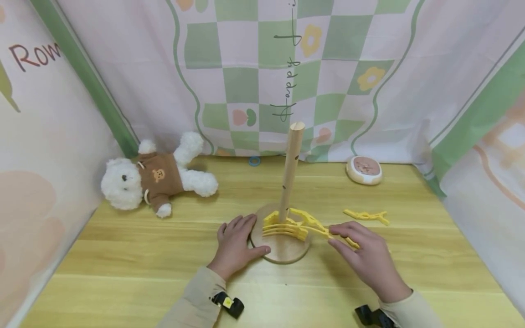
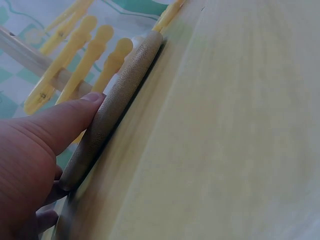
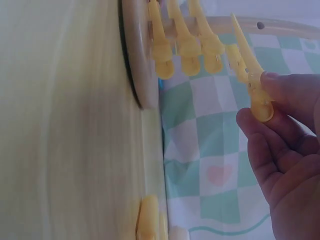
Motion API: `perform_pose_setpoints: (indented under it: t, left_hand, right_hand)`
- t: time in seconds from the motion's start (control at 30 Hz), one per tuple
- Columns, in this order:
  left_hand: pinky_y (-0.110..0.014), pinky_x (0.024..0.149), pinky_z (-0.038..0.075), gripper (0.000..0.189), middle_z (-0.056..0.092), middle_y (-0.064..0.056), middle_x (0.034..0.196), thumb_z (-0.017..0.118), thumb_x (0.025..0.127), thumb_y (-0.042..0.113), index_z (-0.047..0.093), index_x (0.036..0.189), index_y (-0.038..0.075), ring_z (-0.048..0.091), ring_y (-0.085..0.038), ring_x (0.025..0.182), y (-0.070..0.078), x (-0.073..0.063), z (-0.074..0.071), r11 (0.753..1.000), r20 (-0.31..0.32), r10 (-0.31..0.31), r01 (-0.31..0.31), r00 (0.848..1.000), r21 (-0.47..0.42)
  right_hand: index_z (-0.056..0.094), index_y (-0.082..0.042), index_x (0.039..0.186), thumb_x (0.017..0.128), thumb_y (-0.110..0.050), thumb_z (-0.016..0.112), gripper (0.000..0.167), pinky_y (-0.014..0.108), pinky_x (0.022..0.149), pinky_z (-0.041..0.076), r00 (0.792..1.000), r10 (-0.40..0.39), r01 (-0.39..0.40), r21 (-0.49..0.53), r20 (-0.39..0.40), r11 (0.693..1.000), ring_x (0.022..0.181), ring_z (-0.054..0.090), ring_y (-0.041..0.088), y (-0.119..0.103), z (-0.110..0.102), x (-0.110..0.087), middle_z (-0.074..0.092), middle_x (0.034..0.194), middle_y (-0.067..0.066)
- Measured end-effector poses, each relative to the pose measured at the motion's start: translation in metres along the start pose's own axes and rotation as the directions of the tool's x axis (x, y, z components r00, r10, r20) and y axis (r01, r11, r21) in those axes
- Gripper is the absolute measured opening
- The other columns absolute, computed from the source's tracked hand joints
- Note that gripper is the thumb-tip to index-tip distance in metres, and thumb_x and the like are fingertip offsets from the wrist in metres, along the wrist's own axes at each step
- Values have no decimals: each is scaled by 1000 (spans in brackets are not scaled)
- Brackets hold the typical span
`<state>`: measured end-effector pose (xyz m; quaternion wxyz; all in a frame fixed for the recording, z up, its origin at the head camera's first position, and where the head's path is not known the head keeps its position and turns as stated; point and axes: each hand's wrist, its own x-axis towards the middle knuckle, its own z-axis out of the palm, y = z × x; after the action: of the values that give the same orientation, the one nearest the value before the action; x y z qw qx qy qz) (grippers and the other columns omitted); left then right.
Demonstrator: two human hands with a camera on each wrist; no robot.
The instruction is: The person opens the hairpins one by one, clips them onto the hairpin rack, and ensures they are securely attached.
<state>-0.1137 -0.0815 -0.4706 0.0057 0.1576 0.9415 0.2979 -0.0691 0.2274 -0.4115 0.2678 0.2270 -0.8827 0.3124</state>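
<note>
A wooden pole (image 1: 292, 159) stands upright on a round wooden base (image 1: 283, 255). My left hand (image 1: 235, 243) holds the base's left edge, thumb on the near rim and fingers along the side. Several slim yellow plastic pieces (image 3: 187, 47) with rounded ends are stacked around the foot of the pole. To the right of the pole, my right hand (image 1: 367, 255) pinches another yellow piece (image 3: 261, 111) by its rounded end between thumb and fingers. That piece slants toward the pole; whether it touches the stack I cannot tell.
A loose forked yellow piece (image 1: 365, 215) lies on the table beyond my right hand. A white plush toy in a brown top (image 1: 162, 177) lies at the back left. A small blue ring (image 1: 254, 161) and a rounded white device (image 1: 364, 170) are near the back curtain (image 1: 242, 86).
</note>
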Motion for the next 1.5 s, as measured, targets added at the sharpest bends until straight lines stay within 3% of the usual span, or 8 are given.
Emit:
perform_pose_setpoints:
  t: [0.67,0.93,1.37,1.5]
  left_hand:
    - [-68,113,12,98,42,-5,157,74,79,66,42,153,12,31,-37,145,2,2,1,999,1,-13,13,1000,51]
    - [-70,113,12,96,42,-6,156,74,80,64,42,153,10,31,-38,145,5,2,0,998,9,-14,13,1000,56]
    - [-70,111,15,94,43,-7,155,73,81,63,43,152,10,32,-38,144,9,2,-2,996,19,-13,12,1000,84]
    - [-70,111,16,94,43,-6,155,73,81,64,43,152,10,33,-38,144,9,1,-1,996,18,-10,9,1000,86]
  right_hand:
    - [78,-8,103,72,-2,87,33,7,85,45,998,5,-6,15,58,1000,91,68,15,-5,13,19,72,104,-4]
    - [77,-7,104,75,-3,86,31,16,78,54,997,-3,1,27,81,1000,91,68,16,-10,19,25,72,105,-2]
    - [78,-10,105,77,-6,86,29,15,82,52,996,-26,22,48,87,999,91,69,15,-11,28,32,72,104,-3]
    - [77,-9,106,79,-6,84,28,24,80,56,995,-30,24,62,97,998,94,70,18,-13,31,36,73,106,-2]
